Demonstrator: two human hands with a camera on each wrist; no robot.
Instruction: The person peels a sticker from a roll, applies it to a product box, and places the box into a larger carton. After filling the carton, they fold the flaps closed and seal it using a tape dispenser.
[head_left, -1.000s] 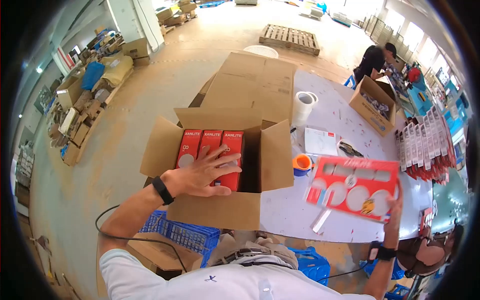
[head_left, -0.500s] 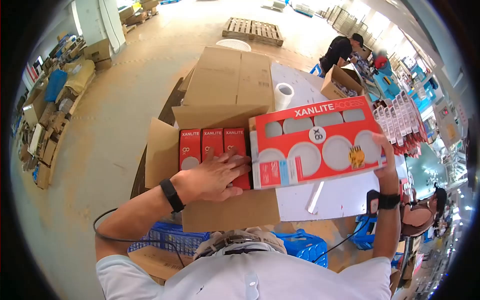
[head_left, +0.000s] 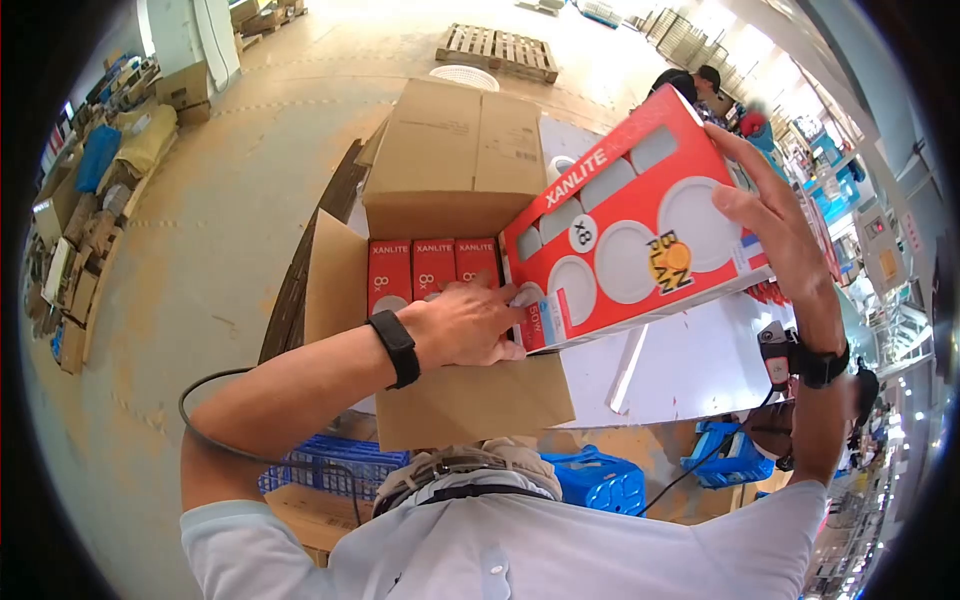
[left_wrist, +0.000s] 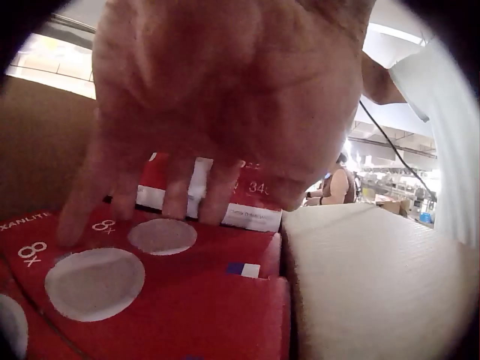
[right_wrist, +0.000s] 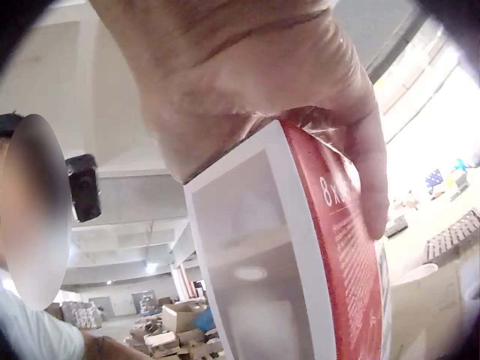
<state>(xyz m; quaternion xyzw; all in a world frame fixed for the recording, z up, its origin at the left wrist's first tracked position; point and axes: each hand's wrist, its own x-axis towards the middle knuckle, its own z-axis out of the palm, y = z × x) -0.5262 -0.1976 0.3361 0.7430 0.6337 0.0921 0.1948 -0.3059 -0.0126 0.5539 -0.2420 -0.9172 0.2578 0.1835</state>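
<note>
An open cardboard carton (head_left: 470, 400) holds three upright red XANLITE boxes (head_left: 389, 268) side by side. My left hand (head_left: 462, 322) lies over them with fingers extended, its fingertips touching the lower corner of a fourth red box (head_left: 625, 225). That box is tilted, its lower end at the carton's right side and its other end raised. My right hand (head_left: 765, 200) grips the raised end, thumb on the windowed face. In the left wrist view the left fingers reach down past the red box tops (left_wrist: 187, 285); the right wrist view shows the right hand (right_wrist: 262, 82) around the box end.
Behind the carton lies a larger closed cardboard box (head_left: 455, 135). A white strip (head_left: 628, 368) rests on the table (head_left: 590, 385). Blue crates (head_left: 345, 465) stand below the near edge. Another person (head_left: 690, 82) is at the back right.
The fourth box has swung from the right to the carton, and its right end has risen into a steep tilt. My left hand has shifted right to meet its lower corner.
</note>
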